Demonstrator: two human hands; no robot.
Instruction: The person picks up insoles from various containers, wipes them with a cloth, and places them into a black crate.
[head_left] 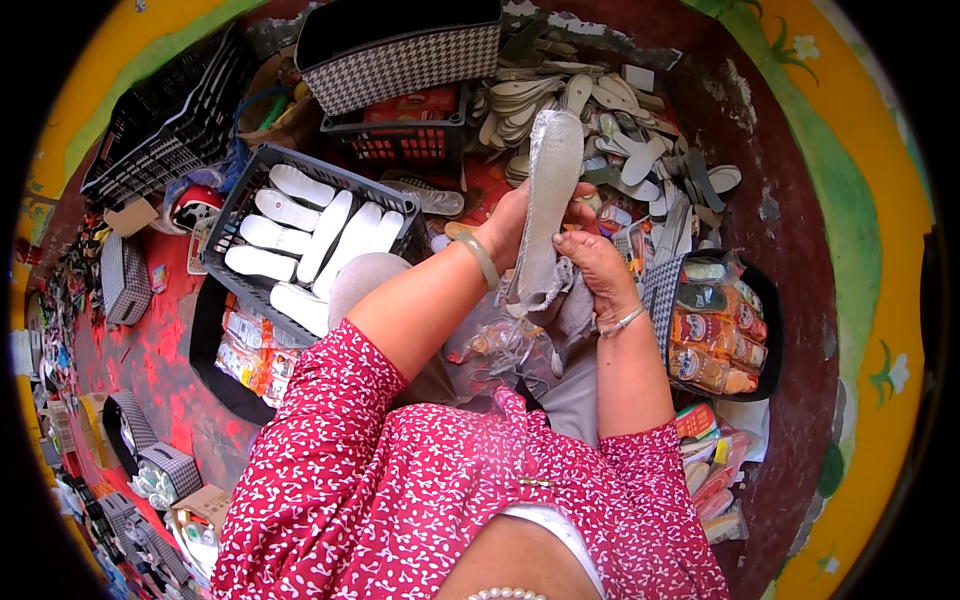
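Note:
A long pale insole (551, 165) with a rough stitched edge stands upright in front of me, its wide end up. My left hand (512, 225) is closed round its left side; the fingers behind it are partly hidden. On the other edge, lower down, my right hand (597, 265) pinches the insole between thumb and fingers. Crumpled grey cloth (574, 308) and loose threads hang by its lower end, under my right hand. A clear plastic bag (500, 345) lies below, over my lap.
White insoles (283, 209) lie in a dark crate (222, 205) at my left. A heap of soles (640, 160) spreads at the far right. To the right, a checked basket (660, 300) holds orange packets (712, 330). A checked bin (400, 65) sits on a crate at the back.

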